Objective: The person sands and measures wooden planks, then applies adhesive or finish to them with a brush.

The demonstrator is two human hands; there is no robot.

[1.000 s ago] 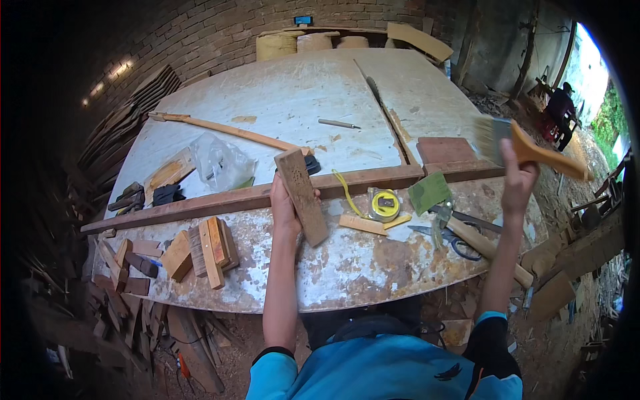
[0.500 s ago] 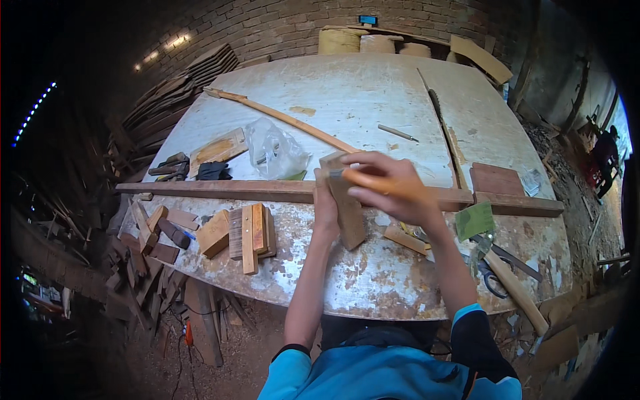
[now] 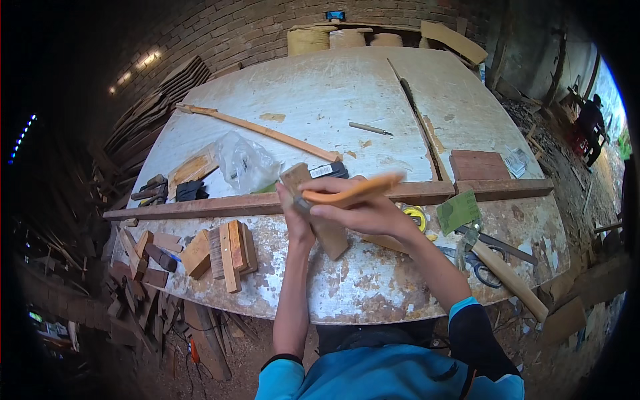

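My left hand (image 3: 298, 223) grips a tan wooden block (image 3: 331, 241), holding it tilted above the near part of the workbench. My right hand (image 3: 365, 215) is closed round a tool with a curved orange handle (image 3: 350, 193). The tool's greyish end is at the block, close to my left fingers. My hands partly cover that end, so its exact kind cannot be made out. Just beyond my right hand lies a black item with a white label (image 3: 330, 170). A yellow tape measure (image 3: 415, 215) sits beside my right wrist.
A long wooden beam (image 3: 193, 207) crosses the workbench (image 3: 320, 80). Wooden pieces (image 3: 230, 250) lie at left, near a clear plastic bag (image 3: 245, 162). At right are a hammer (image 3: 507, 277), scissors (image 3: 490, 273) and green sandpaper (image 3: 459, 212). Someone sits far right (image 3: 591, 127).
The view has shifted, so the bench appears further left. My right hand has turned and the orange handle now points to the right. The labelled black item and tape measure show more fully.
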